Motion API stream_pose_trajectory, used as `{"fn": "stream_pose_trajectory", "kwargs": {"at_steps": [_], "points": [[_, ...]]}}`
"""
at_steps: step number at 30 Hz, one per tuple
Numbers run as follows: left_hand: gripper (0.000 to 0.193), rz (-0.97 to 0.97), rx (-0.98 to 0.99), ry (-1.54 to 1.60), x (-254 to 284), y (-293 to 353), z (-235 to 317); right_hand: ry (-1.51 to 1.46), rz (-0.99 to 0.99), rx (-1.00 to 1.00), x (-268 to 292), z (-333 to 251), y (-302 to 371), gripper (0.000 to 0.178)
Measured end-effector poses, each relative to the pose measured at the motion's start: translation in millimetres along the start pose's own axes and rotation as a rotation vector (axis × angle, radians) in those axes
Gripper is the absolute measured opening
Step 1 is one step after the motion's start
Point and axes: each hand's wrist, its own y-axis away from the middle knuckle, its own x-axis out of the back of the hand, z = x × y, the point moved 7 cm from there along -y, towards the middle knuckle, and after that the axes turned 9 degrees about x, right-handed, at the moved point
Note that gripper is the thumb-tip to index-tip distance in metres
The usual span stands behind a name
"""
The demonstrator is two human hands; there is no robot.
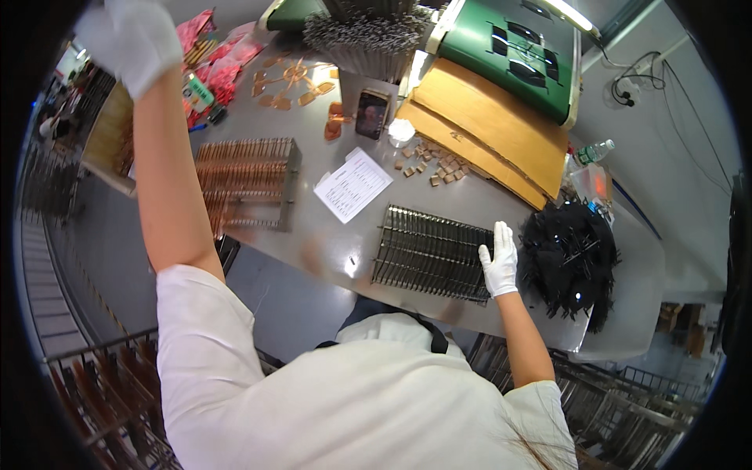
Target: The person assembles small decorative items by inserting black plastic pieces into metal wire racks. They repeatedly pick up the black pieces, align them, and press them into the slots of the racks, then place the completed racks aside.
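My right hand (500, 262), in a white glove, rests upright against the right end of a dark metal rack (433, 252). Its fingers are stretched out and it grips nothing. Closely spaced thin dark strips fill the rack, which lies near the table's front edge. Far up at the left, my left hand (135, 43), also gloved in white, is raised with the arm extended. It is blurred and cut by the picture's upper edge, so its fingers cannot be made out. Below that forearm stands a second rack (249, 182) holding brown, translucent strips.
A white printed sheet (352, 185) and a phone (372, 113) lie mid-table. Small tan blocks (442, 164) sit before flattened cardboard (478, 125). A black heap of thin parts (570, 254) is at right; a green belt (501, 55) carries dark pieces at the back.
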Motion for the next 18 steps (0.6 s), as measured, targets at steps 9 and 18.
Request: {"fn": "stream_pose_trajectory", "kwargs": {"at_steps": [9,18], "points": [[0.009,-0.041,1.077,-0.125,182.1,373.5,-74.7,0.050,0.078,0.545,52.3,-147.0,-13.4,0.075],[0.008,0.253,1.409,-0.024,280.4,559.0,-112.3,0.108,-0.197,0.980,-27.5,-217.1,-5.6,0.061]]}}
